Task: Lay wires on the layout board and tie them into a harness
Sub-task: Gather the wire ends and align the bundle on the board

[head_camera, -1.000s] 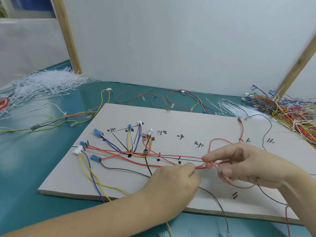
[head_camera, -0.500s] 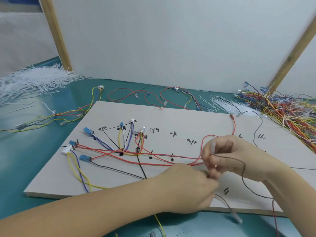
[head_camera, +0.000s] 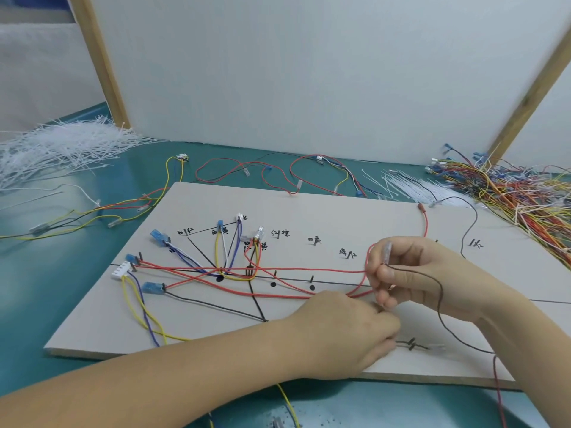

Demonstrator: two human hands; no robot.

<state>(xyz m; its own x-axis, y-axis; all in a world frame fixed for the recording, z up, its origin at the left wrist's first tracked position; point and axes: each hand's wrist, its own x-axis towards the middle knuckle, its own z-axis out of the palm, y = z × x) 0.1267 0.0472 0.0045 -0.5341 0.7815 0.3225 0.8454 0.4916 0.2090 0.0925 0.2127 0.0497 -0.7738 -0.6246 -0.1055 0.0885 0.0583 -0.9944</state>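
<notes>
On the teal desk (head_camera: 55,291) lies the grey layout board (head_camera: 340,217), marked with black lines, dots and handwritten labels, short pegs standing along the main line

Laid on board: red wires (head_camera: 278,270) run from the left end along the main line toward the hands; yellow, blue and white leads fan up to small connectors near the labels; blue terminals (head_camera: 159,236) and a white multi-pin connector (head_camera: 121,269) sit at the left end; a black wire (head_camera: 213,305) angles across the lower branch line

Right hand (head_camera: 432,273) over the board's right-centre, fingers curled, pinching a brown wire (head_camera: 440,304) with a clear-sleeved terminal (head_camera: 387,251) pointing up; wire loops down off the near board edge

Left hand (head_camera: 346,332) just below and touching the right, knuckles up, fingers curled together at the red wires' bend; what exactly they clamp is hidden, cannot tell

Another clear terminal (head_camera: 435,348) lies on the board by a peg, just right of the left hand

Around board: white cable ties (head_camera: 61,146) heaped far left, a smaller bundle (head_camera: 417,186) at right, a tangled pile of coloured wires (head_camera: 519,193) far right, loose wires behind and left
</notes>
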